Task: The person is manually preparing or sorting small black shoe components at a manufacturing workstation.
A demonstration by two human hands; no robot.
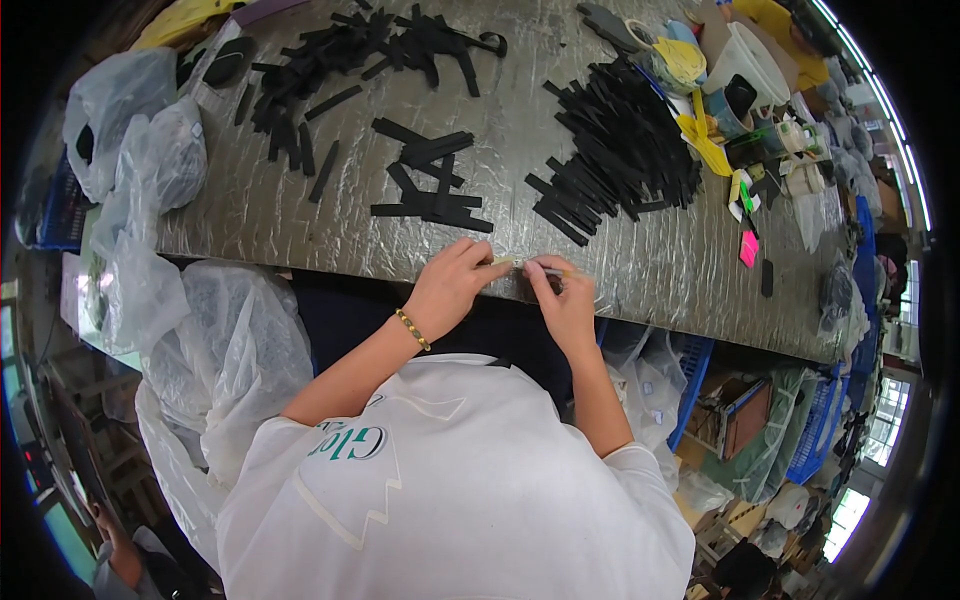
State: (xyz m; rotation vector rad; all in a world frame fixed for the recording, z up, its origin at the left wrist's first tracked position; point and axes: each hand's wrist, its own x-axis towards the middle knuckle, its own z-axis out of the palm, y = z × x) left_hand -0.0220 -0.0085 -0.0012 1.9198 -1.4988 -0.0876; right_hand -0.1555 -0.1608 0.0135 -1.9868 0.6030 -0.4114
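At the table's near edge my left hand (452, 287), with a beaded bracelet (411, 330) on its wrist, pinches a small pale yellowish piece (506, 261). Its kind is too small to tell. Just to the right, my right hand (569, 308) is closed on a thin pale stick-like tool (562, 272), its tip close to that piece. Whether the two touch cannot be made out. Beyond my hands lies a small loose group of black strips (432, 180). A dense pile of black strips (630, 140) is at the right, and another scattered heap (325, 60) at the far left.
The table (260, 225) has a wrinkled, shiny covering. At its right stand a white tub (752, 65), yellow scissors-like handles (708, 140) and a pink tag (749, 249). Clear plastic bags (240, 330) crowd the left side. Below the right edge is a blue crate (822, 430).
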